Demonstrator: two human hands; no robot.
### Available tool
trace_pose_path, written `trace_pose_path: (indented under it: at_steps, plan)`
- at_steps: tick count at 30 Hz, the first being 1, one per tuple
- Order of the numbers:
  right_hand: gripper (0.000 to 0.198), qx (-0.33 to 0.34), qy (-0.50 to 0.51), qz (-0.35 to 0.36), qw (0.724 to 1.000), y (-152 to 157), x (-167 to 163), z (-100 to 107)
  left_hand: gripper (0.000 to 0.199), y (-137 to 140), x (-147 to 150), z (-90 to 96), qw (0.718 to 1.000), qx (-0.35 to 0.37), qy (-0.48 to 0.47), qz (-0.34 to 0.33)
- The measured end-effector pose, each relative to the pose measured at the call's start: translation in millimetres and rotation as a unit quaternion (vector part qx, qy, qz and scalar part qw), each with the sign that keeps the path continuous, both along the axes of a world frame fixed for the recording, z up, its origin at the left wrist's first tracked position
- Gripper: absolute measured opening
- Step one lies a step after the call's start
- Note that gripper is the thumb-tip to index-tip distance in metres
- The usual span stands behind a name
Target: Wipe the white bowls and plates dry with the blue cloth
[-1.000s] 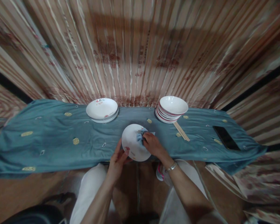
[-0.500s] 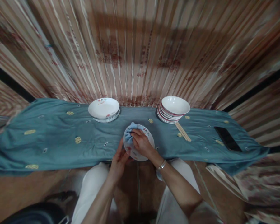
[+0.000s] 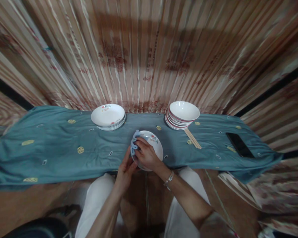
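Round white flower-printed ceramic plate (image 3: 157,152), face up at the table's (image 3: 94,158) near edge; crumpled pale-blue fabric cloth (image 3: 133,145) against its left rim.

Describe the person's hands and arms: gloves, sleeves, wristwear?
Left hand and right hand are gloveless, forearms bare. A silvery band circles the right wrist; the left shows none. A dull greyish sleeve ends near the right elbow; no left sleeve in view.

curtain (image 3: 139,59) hanging behind the table (image 3: 54,145), plate stack (image 3: 108,115) back left, bowl stack (image 3: 184,111) back right, chopsticks (image 3: 193,138) just before the bowls, phone (image 3: 239,144) farther right, single plate (image 3: 157,147) front and centre, left hand (image 3: 125,167) at its near left rim, wiping cloth (image 3: 133,143) under the right hand (image 3: 147,155)
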State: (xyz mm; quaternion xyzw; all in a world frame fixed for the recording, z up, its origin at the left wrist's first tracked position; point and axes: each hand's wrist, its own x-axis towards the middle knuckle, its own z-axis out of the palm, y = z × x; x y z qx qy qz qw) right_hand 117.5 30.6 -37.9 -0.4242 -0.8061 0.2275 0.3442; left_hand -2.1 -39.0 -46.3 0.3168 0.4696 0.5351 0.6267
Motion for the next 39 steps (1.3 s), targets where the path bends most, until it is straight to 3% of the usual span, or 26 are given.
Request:
trace_pose_path:
  at_steps: [5, 11, 16, 25, 31, 39]
  plan:
    - [0.02, 0.041, -0.041, -0.082, 0.995, 28.3, 2.0, 2.9, 0.094, 0.1, 2.8, 1.6, 1.0, 0.016, -0.01, -0.009]
    - [0.018, 0.067, -0.15, -0.109, 0.98, 42.9, 18.7, -6.3, 0.093, -2.0, 2.8, 3.6, 1.0, 0.011, -0.005, -0.002]
    - [0.023, 0.044, -0.22, -0.129, 0.966, 34.3, 39.0, -15.5, 0.09, -3.7, 2.2, 4.3, 1.0, 0.012, -0.006, -0.004]
    - [0.021, -0.002, -0.289, -0.081, 0.954, 0.0, 67.9, -14.5, 0.097, -1.3, 1.9, -0.4, 1.0, -0.004, -0.007, 0.011]
    - [0.017, -0.067, -0.273, -0.03, 0.959, -16.2, 71.7, -6.2, 0.099, 0.6, 2.3, 2.1, 1.0, -0.01, 0.003, 0.02]
    - [0.016, -0.094, -0.06, 0.068, 0.991, -27.1, 54.7, -4.7, 0.096, -0.6, 2.8, 1.1, 1.0, -0.005, -0.004, 0.015]
